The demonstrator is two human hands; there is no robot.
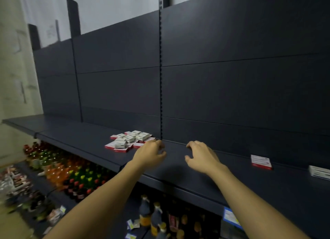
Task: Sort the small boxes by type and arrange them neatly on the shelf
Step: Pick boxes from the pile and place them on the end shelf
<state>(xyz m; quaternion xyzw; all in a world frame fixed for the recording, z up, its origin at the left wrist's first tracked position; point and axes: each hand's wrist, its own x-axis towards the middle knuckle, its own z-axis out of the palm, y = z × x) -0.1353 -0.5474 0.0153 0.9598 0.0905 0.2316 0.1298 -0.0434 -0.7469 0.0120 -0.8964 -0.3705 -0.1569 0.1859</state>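
Dark shelf at approx chest level, back panel dark w/ a slotted upright at the join. Contents, L to R: loose pile of small boxes sits left of the upright near the back, two types mixed, white/grey ones lying on top of flat red-and-white ones; not aligned, several skewed. Well apart to the right, one red-and-white box stands on edge against the back panel, and just beyond it a white box at frame edge, partly cut off. Print on all boxes too small/blurred to read; no brand legible. My left hand hovers over the shelf just beside the pile's right edge, fingers loosely curled, holding nothing; whether fingertips touch the nearest box, can't tell. My right hand is near it, over bare shelf, fingers spread and bent, thumb apart, holding nothing. Lower shelf: rows of bottles, caps red, yellow, green, orange; labels unreadable. Blue-and-white price tag on the shelf's front lip, text illegible.
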